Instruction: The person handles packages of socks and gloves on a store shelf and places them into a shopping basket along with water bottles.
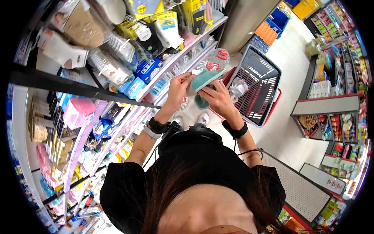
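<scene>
My right hand (219, 98) grips what looks like a pair of green slippers (203, 79) with pale edges, held in front of me above the floor. The fingers of my left hand (176, 89) pinch a small white tag (196, 72) at the slippers' left end. Part of the lower slipper is hidden behind my right fingers. Just right of my right hand stands a grey shopping basket (250, 54) with red parts. A white crumpled-looking item (239, 87) lies inside it.
Shelves of packaged socks (64, 52) and other goods run along my left. Large clear bottles with red caps (222, 55) stand by the shelf's end, near a pillar (244, 20). Stocked display racks (325, 105) line the right side, across a tiled floor (287, 73).
</scene>
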{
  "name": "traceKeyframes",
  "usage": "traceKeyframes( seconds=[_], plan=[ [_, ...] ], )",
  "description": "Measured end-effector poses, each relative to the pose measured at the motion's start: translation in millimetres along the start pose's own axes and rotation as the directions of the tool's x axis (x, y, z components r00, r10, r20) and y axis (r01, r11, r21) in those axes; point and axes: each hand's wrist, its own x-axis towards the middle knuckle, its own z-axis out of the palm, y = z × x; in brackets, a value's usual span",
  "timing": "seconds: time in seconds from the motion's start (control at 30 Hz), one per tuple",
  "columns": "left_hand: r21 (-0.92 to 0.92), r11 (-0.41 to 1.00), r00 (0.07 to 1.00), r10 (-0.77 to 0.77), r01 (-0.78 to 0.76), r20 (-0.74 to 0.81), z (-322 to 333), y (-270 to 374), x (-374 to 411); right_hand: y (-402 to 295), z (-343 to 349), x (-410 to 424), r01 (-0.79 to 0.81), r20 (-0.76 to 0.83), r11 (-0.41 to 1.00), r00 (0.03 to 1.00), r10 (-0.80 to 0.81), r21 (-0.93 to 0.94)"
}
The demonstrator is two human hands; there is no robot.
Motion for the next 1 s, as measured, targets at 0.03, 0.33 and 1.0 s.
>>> traceKeyframes(
  seconds=[0.03,0.33,1.0],
  plan=[
    [0.007,0.999,0.999,0.044,-0.044,-0.020,-5,0,-3,-1,1,4,0.013,-0.005,1.000,1.000,-0.013,0.004],
    [0.326,0.892,0.938,0.344,-0.312,-0.042,-34,18,-23,8,21,43,-0.408,0.321,-0.054,0.624,0.712,0.912],
    [0.526,0.600,0.723,0.690,-0.603,0.043,-44,24,-20,-20,39,71,-0.516,0.212,0.475,0.804,0.556,0.713]
  ],
)
